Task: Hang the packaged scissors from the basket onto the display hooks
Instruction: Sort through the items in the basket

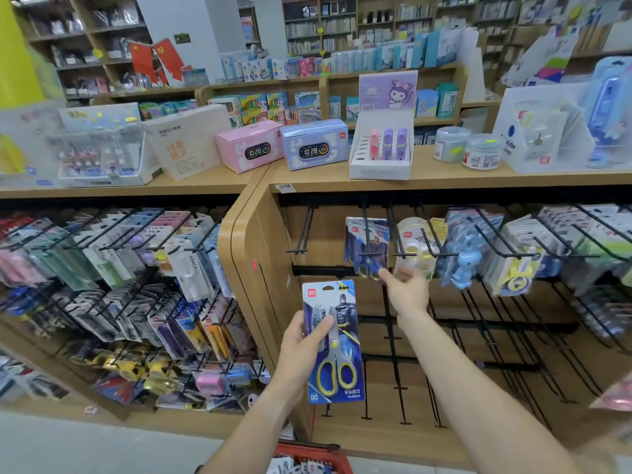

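Light, stiff scissors pack (333, 340), pinched mid-card by left hand (302, 343); right hand (407, 289) relaxed, touching hung packs (367, 246) above. Grip below hang-hole.

Red plastic basket (309, 455) below the blue carded scissors pack (333, 340) is being cut off by the bottom edge; contents illegible. Left hand (302, 347) is covering the pack's left side. Blurred pink package (615, 395) is running off the right edge.
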A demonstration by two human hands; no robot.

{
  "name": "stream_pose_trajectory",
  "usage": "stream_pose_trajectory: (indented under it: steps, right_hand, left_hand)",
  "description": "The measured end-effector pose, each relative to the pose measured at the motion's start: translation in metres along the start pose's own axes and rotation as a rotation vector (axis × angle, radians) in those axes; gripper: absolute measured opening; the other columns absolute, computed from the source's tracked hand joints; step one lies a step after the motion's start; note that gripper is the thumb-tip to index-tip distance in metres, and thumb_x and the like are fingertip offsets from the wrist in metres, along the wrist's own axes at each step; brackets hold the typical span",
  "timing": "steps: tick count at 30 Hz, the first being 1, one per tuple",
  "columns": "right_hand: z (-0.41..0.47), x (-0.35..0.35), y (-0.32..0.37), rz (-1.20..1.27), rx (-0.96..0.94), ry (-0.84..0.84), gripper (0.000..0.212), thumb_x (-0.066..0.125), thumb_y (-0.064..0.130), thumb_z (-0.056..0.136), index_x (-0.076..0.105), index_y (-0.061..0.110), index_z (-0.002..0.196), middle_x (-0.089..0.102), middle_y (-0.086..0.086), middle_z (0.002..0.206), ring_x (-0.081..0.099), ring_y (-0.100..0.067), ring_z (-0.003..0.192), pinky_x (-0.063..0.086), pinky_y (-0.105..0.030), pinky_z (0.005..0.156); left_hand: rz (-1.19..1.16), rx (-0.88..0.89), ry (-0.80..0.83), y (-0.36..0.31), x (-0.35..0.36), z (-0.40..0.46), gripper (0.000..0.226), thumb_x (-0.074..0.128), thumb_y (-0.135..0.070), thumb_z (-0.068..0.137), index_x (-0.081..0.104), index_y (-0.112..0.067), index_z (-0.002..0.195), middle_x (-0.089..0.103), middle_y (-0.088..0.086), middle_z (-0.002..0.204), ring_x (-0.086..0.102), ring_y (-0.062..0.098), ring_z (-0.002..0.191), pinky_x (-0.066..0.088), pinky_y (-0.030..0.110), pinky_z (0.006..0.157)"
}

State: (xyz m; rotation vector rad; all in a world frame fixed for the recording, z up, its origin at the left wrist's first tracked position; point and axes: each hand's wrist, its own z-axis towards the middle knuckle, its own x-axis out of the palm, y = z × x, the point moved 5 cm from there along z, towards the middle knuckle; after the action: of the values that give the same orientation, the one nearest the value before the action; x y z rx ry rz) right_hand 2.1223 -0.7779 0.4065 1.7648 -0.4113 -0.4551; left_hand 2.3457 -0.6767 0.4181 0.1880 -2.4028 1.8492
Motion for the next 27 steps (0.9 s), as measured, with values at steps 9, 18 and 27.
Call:
stream_pose_trajectory:
  steps: [9, 18, 27]
  right_hand:
    - [-0.097, -0.025, -0.016, 0.174, -0.093, 0.28, 0.021, 0.073, 0.016, 0.096, 0.067, 0.014, 0.116, 0.081, -0.002, 0.101, 0.078, -0.02, 0.09, 0.062, -0.03, 0.071]
    - [-0.064, -0.02, 0.005, 0.229, -0.092, 0.213, 0.015, 0.071, 0.017, 0.098, 0.068, 0.012, 0.112, 0.08, -0.003, 0.098, 0.079, -0.021, 0.086, 0.061, -0.033, 0.068]
    - [-0.025, -0.002, 0.009, 0.177, -0.03, 0.086, 0.013, 0.075, 0.022, 0.096, 0.068, 0.016, 0.104, 0.076, 0.0, 0.098, 0.074, -0.017, 0.094, 0.059, -0.034, 0.081]
  left_hand:
    - [0.038, 0.097, 0.073, -0.01, 0.049, 0.008, 0.024, 0.072, -0.021, 0.099, 0.065, -0.012, 0.12, 0.08, 0.008, 0.11, 0.079, 0.031, 0.098, 0.065, 0.042, 0.082]
    - [0.002, 0.07, 0.058, -0.024, 0.072, 0.037, 0.027, 0.074, -0.023, 0.098, 0.065, -0.009, 0.119, 0.08, 0.01, 0.108, 0.079, 0.031, 0.097, 0.065, 0.044, 0.084]
    - [0.117, 0.032, -0.068, -0.022, 0.066, 0.065, 0.057, 0.086, -0.038, 0.086, 0.059, -0.009, 0.127, 0.074, 0.007, 0.12, 0.076, 0.018, 0.098, 0.062, 0.028, 0.077]
